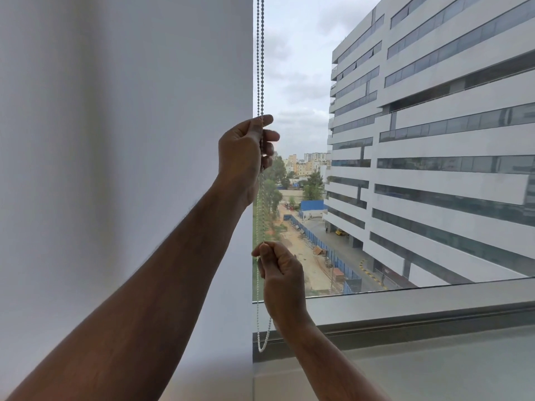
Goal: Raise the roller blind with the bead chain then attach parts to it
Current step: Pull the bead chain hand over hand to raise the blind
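A white roller blind (pixel 124 140) covers the left half of the view and hangs down past the window sill. Its bead chain (pixel 260 68) runs as a double strand along the blind's right edge and ends in a loop near the sill. My left hand (pixel 246 151) is raised high and closed around the chain. Lower down, my right hand (pixel 279 269) pinches the same chain between thumb and fingers. The blind's bottom bar is hidden behind my left arm.
The window pane (pixel 304 82) to the right of the blind shows a large office building (pixel 434 140) and a street far below. A grey window frame (pixel 405 302) and a pale sill (pixel 434 366) run along the bottom right.
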Demonstrator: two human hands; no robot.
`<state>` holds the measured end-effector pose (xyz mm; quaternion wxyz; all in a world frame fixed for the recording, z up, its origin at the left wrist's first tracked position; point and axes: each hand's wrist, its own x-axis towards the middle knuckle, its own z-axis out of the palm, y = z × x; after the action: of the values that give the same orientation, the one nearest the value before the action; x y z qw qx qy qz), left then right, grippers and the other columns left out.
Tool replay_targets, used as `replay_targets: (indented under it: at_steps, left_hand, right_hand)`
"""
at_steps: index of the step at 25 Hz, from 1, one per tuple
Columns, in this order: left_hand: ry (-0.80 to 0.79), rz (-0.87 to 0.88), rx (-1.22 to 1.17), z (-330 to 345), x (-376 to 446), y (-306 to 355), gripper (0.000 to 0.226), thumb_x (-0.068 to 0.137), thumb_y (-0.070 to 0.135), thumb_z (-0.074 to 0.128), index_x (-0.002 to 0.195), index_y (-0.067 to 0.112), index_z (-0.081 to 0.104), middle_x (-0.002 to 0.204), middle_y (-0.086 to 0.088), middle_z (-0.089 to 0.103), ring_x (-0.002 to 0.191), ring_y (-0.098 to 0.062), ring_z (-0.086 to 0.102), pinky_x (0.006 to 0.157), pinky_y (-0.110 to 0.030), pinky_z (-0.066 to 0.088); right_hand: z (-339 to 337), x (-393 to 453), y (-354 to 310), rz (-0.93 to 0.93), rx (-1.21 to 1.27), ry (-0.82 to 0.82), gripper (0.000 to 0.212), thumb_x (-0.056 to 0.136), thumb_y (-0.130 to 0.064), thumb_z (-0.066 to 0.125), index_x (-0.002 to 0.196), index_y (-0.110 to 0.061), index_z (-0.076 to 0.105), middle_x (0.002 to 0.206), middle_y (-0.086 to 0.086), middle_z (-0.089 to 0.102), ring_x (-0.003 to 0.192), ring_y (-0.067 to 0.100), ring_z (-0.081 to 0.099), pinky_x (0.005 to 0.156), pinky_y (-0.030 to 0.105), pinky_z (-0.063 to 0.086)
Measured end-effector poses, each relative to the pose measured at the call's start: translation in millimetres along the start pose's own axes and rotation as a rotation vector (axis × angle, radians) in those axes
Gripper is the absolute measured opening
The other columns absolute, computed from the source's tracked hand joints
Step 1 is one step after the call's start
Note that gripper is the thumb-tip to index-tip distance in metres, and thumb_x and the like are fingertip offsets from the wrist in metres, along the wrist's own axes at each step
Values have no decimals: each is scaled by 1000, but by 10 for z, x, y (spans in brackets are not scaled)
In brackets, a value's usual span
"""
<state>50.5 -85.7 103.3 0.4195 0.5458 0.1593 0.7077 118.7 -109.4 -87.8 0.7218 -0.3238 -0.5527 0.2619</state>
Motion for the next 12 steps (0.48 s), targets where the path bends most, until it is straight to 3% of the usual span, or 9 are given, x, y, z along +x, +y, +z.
replay_targets:
  at_steps: [2, 6, 9, 12]
  left_hand:
    - [2, 30, 46, -13, -44, -56, 27, 110, 15, 47, 109, 12, 73, 67, 0, 55, 44, -6, 38, 43, -22, 31]
    - [-2, 66, 107, -97, -189, -169, 31, 109, 14, 47, 91, 18, 72, 61, 3, 50, 40, -5, 31, 42, -21, 26]
    - [7, 88, 116, -189, -307, -251, 36, 109, 14, 46, 84, 22, 71, 57, 7, 50, 43, -6, 30, 42, -21, 26]
    - [-16, 99, 92, -284, -453, -365, 43, 110, 14, 45, 79, 28, 72, 58, 7, 48, 44, -7, 30, 41, -20, 27]
  right_hand:
    - [-19, -76, 62, 5, -23, -9, 25, 104, -6, 54, 88, -9, 72, 72, 24, 51, 65, 25, 42, 64, 37, 39]
    - [-93, -211, 204, 5, -81, -28, 25, 105, -12, 54, 89, -13, 73, 60, -4, 48, 57, 8, 40, 56, 31, 35]
    - [-130, -288, 278, 51, -88, -93, 25, 105, -25, 54, 95, -18, 75, 59, -1, 58, 51, 5, 45, 53, 25, 35]
    - [-144, -301, 265, 145, -48, -147, 39, 99, -47, 48, 109, -21, 74, 72, 5, 76, 53, 14, 61, 51, 26, 45]
